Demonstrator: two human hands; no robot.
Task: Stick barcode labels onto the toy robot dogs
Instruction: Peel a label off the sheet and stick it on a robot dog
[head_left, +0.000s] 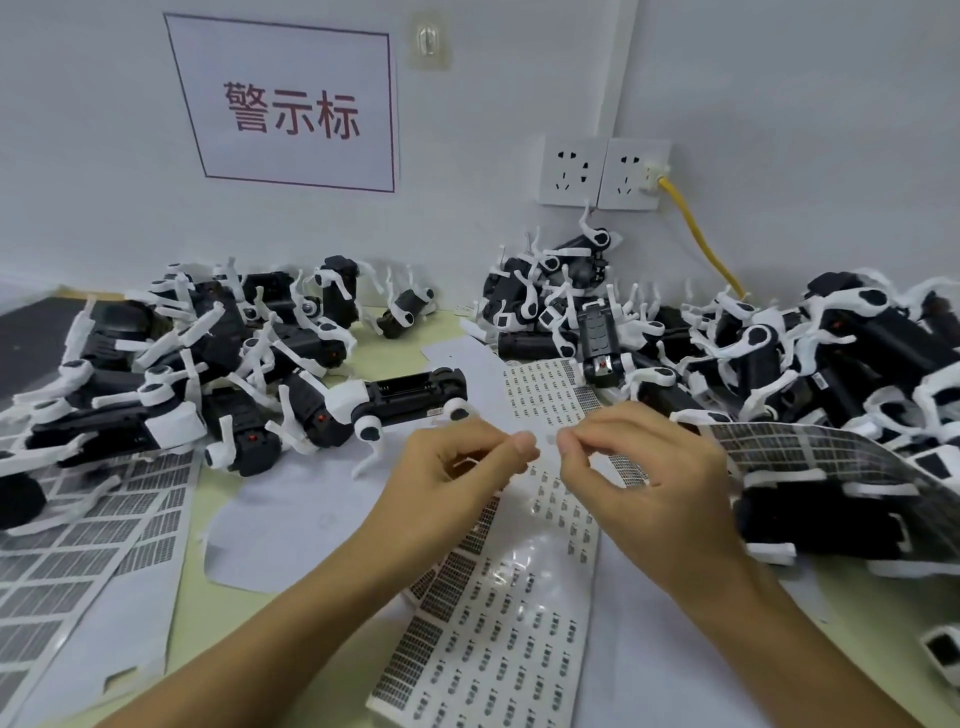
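From the head camera, two bare hands meet in the middle of the table. The left hand (457, 467) has its fingers curled, with thumb and first finger pinched together. The right hand (639, 467) pinches the same way. Between the two pinches sits a tiny pale bit, most likely a barcode label (546, 440), but it is too small and blurry to be sure who holds it.

A label like this is very light, thin and bendy. It is sticky on one side, so it can fold onto itself or cling to a finger. It is best held by its very edge with the fingertips.

The nearest toy robot dog (395, 402) lies just beyond the left hand, with its black belly up. It looks like hard plastic, light, with thin white legs that could snap. I would hold it by the black body.

Under the hands lies a long label sheet (498, 644) with rows of small labels. There are more sheets at the near left (78, 561) and one curling at the right (810, 457).

I count three heaps of dogs: far left (197, 338), far middle (566, 291) and right (831, 353). There are too many dogs, all tangled, to count one by one. On the wall I count one sign (291, 109) and two sockets (602, 174), with one yellow cable (701, 239).
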